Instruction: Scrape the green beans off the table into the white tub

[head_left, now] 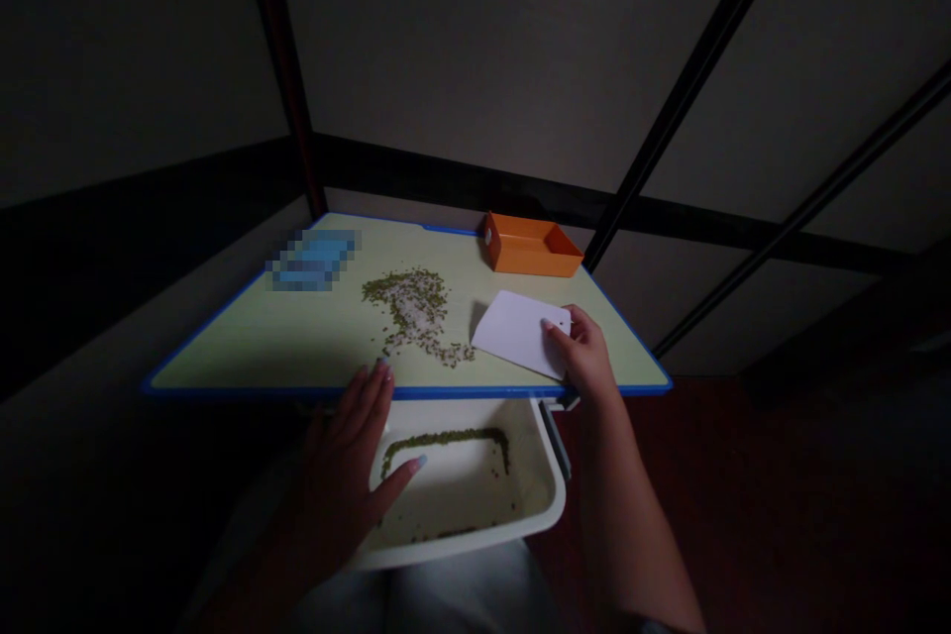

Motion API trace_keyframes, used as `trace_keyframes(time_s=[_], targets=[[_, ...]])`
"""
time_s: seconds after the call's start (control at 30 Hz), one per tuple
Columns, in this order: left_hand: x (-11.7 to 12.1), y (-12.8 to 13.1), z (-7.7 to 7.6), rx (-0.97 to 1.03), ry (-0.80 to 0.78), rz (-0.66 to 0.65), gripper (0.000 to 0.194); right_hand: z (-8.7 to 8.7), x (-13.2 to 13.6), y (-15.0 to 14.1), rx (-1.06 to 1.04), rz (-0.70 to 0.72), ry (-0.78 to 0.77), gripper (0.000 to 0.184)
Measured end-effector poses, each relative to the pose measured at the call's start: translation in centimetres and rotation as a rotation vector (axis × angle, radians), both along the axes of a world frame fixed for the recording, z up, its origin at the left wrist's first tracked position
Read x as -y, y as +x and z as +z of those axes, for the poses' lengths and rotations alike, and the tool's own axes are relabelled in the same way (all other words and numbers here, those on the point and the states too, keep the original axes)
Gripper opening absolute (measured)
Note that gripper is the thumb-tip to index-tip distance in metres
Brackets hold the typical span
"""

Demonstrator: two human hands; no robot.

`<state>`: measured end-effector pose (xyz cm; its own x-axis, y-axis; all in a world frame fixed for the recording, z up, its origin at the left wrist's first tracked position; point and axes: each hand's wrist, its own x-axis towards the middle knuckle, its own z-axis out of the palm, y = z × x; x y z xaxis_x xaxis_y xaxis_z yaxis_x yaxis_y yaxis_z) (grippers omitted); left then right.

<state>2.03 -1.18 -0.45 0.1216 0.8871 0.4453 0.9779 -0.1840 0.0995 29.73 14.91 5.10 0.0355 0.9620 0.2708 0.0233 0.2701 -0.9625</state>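
Watching remotely, I see my right grip [592, 355] pinching the white card [512, 329] by its right end, probably leaving the left edge free beside the grains [412, 305] on the worktop [230, 352]; my left grip [347, 464], spread, apparently empty, is by the lap-propped tub [475, 545].

The one camera, worn on the head, looks forward and steeply down from above the person's lap [461, 589]. It sits on the near side of the worktop [465, 267], whose near edge runs almost level below mid-frame, both its near corners in sight. The far edge looks shorter, with the wall [475, 40] filling the top. The left hand [353, 451] and right hand [588, 352] enter from below, close to the lens.
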Motion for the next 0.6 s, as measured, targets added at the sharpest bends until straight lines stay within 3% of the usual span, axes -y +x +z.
trace_keyframes(time_s=[0.3, 0.6], targets=[[0.2, 0.0, 0.0, 0.005, -0.015, 0.006, 0.082, -0.1, -0.2, 0.2, -0.085, -0.104, 0.012, 0.039], [0.2, 0.0, 0.1, -0.002, -0.002, 0.002, 0.083, 0.0, 0.6, 0.0, -0.017, 0.222, -0.078, 0.04]])
